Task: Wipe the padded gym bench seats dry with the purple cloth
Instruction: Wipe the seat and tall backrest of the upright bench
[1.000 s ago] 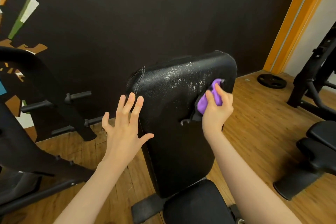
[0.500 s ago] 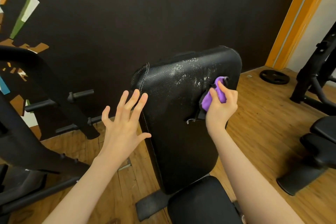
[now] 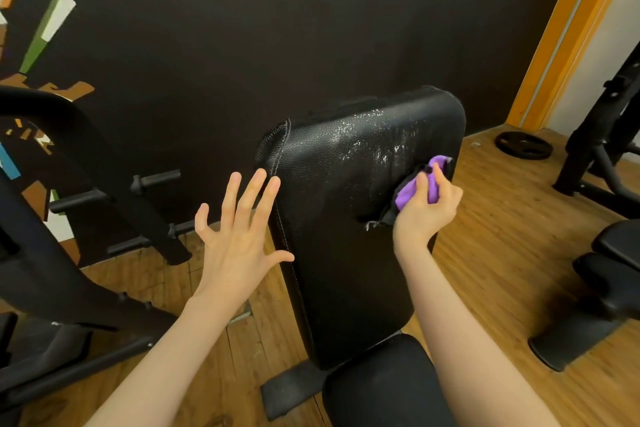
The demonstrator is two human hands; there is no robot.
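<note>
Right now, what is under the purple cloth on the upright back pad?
The right hand grips the purple cloth against the black back pad, near its right edge. Shiny wet streaks show left of the cloth. The patch directly under the cloth and hand is hidden.

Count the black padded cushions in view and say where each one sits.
4. The upright back pad in the centre, wiped with the purple cloth; the seat pad below it; two stacked pads at the right edge. Others may lie out of frame.

Gym: padded bench (image 3: 346, 218), weight plate (image 3: 523, 145).
</note>
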